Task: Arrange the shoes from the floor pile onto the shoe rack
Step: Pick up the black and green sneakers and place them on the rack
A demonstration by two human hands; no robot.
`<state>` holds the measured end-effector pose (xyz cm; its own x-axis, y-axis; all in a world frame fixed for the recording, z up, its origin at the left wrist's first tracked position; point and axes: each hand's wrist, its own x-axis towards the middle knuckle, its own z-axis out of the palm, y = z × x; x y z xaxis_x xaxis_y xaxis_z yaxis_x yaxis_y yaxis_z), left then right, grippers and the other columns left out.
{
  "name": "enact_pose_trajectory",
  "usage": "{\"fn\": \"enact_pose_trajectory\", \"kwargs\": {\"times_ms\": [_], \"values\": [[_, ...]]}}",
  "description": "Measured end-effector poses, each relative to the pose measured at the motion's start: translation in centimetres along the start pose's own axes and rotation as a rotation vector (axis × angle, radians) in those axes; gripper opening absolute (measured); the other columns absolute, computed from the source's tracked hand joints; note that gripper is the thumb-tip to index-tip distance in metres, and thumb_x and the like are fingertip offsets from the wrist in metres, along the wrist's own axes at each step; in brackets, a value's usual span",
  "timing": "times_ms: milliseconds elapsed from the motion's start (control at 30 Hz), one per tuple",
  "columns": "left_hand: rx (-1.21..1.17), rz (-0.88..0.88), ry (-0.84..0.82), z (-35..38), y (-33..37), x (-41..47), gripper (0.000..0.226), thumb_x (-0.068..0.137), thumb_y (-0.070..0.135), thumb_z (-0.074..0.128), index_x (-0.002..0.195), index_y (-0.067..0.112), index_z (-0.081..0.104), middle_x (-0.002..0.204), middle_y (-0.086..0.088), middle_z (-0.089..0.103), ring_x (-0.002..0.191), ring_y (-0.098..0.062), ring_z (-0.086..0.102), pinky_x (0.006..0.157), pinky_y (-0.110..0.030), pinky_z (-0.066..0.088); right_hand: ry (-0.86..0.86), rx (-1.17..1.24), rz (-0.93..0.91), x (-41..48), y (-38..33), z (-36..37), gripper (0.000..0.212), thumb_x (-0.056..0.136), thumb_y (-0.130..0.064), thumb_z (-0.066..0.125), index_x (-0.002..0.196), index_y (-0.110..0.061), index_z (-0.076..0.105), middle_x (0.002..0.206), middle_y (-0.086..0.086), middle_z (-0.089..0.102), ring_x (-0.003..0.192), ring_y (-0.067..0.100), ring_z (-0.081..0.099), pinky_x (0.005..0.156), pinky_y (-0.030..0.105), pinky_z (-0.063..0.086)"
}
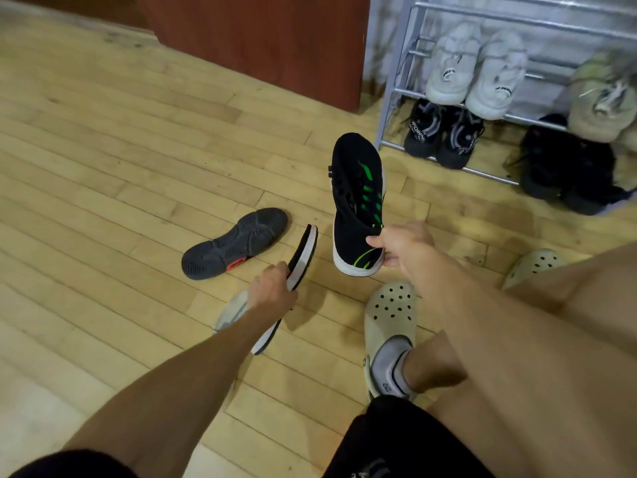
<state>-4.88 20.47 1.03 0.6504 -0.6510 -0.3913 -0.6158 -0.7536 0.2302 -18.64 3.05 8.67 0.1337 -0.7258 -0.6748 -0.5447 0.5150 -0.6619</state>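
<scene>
A wooden floor fills most of the view, with a brown cabinet at the top and a metal rack at the upper right. On the rack's upper tier sit a white pair and, further right, beige shoes. The lower tier holds a black pair and more dark shoes to the right. In front of the rack and apart from it, a black-and-green shoe points its toe toward the rack, and the right hand pinches its heel. Just left of it, the left hand grips a 2nd shoe with fingers curled round its white sole, seen edge-on. 1 dark shoe lies sole-up on the floor nearby. The person wears 2 pale clogs.
</scene>
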Motion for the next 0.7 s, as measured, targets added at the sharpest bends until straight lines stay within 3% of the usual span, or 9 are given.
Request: {"fn": "enact_pose_trajectory", "kwargs": {"times_ms": [100,267,400,500,567,700], "values": [[0.008,-0.034,0.002,0.9,0.7,0.4,0.032,0.086,0.021,0.062,0.116,0.012,0.054,0.106,-0.009,0.059,0.094,-0.027,0.061,0.077,-0.037,0.052,0.000,-0.009,-0.006,0.3,-0.2,-0.3,0.024,0.072,-0.008,0.081,0.066,-0.013,0.059,0.095,0.014,0.072,0.086,0.031,0.071,0.060,0.032,0.056],[-0.181,0.029,-0.239,2.8,0.9,0.5,0.042,0.089,0.017,0.058,0.130,0.014,0.053,0.122,-0.009,0.059,0.109,-0.024,0.059,0.087,-0.031,0.047,-0.014,-0.072,0.000,1.2,-0.6,-0.9,0.024,0.072,-0.010,0.081,0.067,-0.012,0.058,0.093,0.014,0.072,0.083,0.031,0.072,0.066,0.035,0.059],[-0.239,-0.071,-0.237,2.9,-0.6,0.5,0.047,0.089,0.029,0.061,0.132,0.013,0.051,0.128,-0.013,0.054,0.115,-0.026,0.053,0.084,-0.029,0.042,-0.020,-0.094,0.020,1.4,-0.3,-0.8,0.024,0.073,-0.008,0.081,0.068,-0.011,0.057,0.089,0.013,0.070,0.081,0.032,0.072,0.065,0.034,0.058],[-0.195,-0.173,-0.384,3.8,-1.8,-0.1,0.066,0.087,0.039,0.063,0.140,0.009,0.039,0.142,-0.015,0.039,0.129,-0.029,0.041,0.096,-0.034,0.039,-0.028,-0.119,0.041,1.4,0.2,-0.7,0.026,0.074,-0.006,0.080,0.067,-0.010,0.055,0.088,0.013,0.069,0.082,0.032,0.071,0.058,0.033,0.056],[-0.245,-0.229,-0.496,4.4,-1.9,-0.7,0.073,0.087,0.040,0.064,0.143,0.005,0.033,0.147,-0.013,0.036,0.132,-0.028,0.040,0.092,-0.030,0.038,-0.034,-0.138,0.058,1.4,0.5,-0.7,0.026,0.073,-0.006,0.081,0.068,-0.010,0.055,0.089,0.013,0.069,0.083,0.032,0.071,0.053,0.032,0.053],[-0.307,-0.245,-0.597,6.0,-1.2,-1.7,0.066,0.083,0.029,0.070,0.136,0.003,0.040,0.137,-0.012,0.050,0.123,-0.028,0.050,0.085,-0.028,0.042,-0.050,-0.201,0.067,1.4,1.1,-0.8,0.023,0.072,-0.007,0.082,0.084,-0.005,0.062,0.093,0.014,0.069,0.085,0.033,0.070,0.063,0.035,0.057]]}}
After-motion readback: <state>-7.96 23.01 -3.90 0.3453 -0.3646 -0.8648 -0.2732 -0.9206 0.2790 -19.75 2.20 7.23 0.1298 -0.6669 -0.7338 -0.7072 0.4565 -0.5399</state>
